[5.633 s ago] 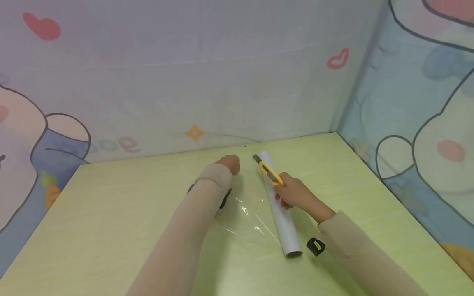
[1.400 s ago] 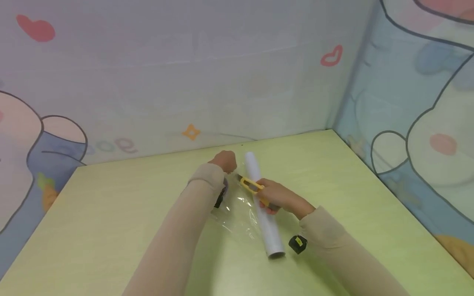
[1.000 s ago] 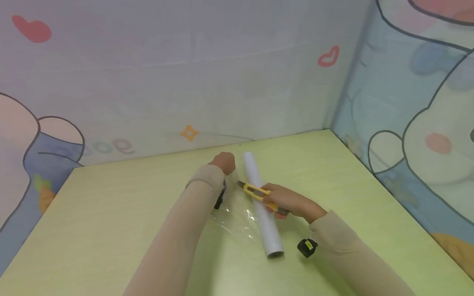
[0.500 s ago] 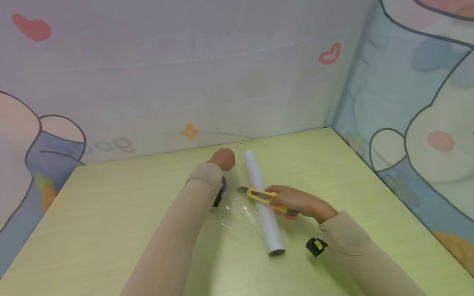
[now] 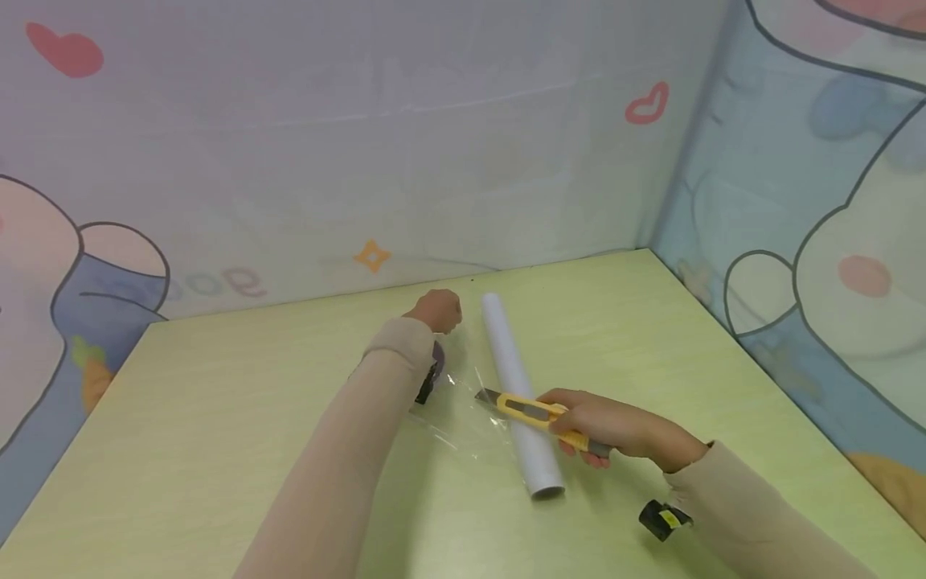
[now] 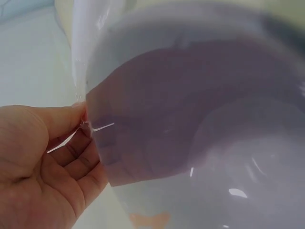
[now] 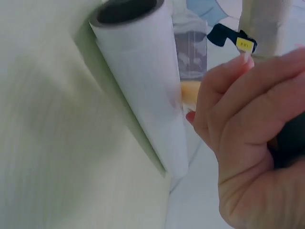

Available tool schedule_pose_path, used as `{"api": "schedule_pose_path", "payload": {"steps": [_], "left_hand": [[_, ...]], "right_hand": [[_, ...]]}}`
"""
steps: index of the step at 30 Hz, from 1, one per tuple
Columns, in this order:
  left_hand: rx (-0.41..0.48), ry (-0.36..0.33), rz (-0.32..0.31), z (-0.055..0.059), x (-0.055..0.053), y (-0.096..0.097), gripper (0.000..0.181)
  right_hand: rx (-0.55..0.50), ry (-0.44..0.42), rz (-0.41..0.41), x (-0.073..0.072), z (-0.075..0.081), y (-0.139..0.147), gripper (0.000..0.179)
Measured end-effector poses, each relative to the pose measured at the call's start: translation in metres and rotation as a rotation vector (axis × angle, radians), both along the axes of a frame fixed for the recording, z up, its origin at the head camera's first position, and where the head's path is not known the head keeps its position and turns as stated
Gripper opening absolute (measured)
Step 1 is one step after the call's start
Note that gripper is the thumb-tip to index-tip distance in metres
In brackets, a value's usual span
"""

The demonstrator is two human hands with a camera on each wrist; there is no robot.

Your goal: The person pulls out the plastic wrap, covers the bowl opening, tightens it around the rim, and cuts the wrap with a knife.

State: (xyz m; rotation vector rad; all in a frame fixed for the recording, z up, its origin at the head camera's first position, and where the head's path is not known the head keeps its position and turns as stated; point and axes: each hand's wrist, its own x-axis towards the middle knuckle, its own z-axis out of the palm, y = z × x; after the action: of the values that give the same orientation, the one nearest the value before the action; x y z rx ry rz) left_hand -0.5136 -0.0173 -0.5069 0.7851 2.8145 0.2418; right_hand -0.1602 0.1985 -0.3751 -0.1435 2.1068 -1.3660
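Observation:
My left hand pinches the edge of a sheet of clear plastic film between thumb and fingers, seen in the left wrist view. The film stretches from there toward a white roll lying lengthwise on the table. A yellow utility knife is gripped in my right hand. Its dark blade is out and points left, overlapping the film beside the roll; the handle crosses above the roll. In the right wrist view the knife is mostly hidden behind the curled right hand, next to the roll.
The pale yellow-green table ends at a printed cloth wall at the back and another cloth wall on the right. A black wrist camera sits at the right sleeve.
Over the last second and a half, the right hand has drawn the knife toward me and right, the blade moving from near the left hand to about mid-roll. The left hand stays put.

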Motion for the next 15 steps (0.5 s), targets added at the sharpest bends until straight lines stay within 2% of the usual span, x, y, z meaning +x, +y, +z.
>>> {"api": "schedule_pose_path", "payload": {"steps": [1,2,4,6,8,9,11,13,15], "left_hand": [[0.005,-0.007,0.006,0.001,0.002,0.001,0.023],[0.002,-0.019,0.015,0.016,0.017,0.001,0.024],[-0.003,-0.073,0.038,0.037,0.038,0.003,0.027],[0.021,-0.067,0.031,0.061,0.063,0.005,0.026],[0.013,-0.094,0.05,0.094,0.095,0.007,0.026],[0.022,-0.099,0.056,0.099,0.099,0.009,0.025],[0.03,-0.093,0.073,0.122,0.123,0.01,0.025],[0.006,-0.102,0.103,0.139,0.14,0.012,0.027],[0.016,-0.088,0.103,0.146,0.148,0.011,0.028]], "right_hand": [[-0.007,-0.005,0.003,0.003,0.0,0.001,0.045],[-0.013,-0.008,0.009,0.007,0.001,0.001,0.044],[-0.026,-0.015,0.016,0.015,0.001,0.003,0.045],[-0.037,-0.025,0.025,0.023,0.002,0.005,0.046],[-0.047,-0.029,0.032,0.03,0.002,0.008,0.047],[-0.057,-0.034,0.033,0.034,0.002,0.009,0.047],[-0.077,-0.045,0.037,0.041,0.001,0.011,0.048],[-0.09,-0.054,0.04,0.049,0.001,0.014,0.047],[-0.105,-0.059,0.039,0.057,0.001,0.017,0.047]]}}
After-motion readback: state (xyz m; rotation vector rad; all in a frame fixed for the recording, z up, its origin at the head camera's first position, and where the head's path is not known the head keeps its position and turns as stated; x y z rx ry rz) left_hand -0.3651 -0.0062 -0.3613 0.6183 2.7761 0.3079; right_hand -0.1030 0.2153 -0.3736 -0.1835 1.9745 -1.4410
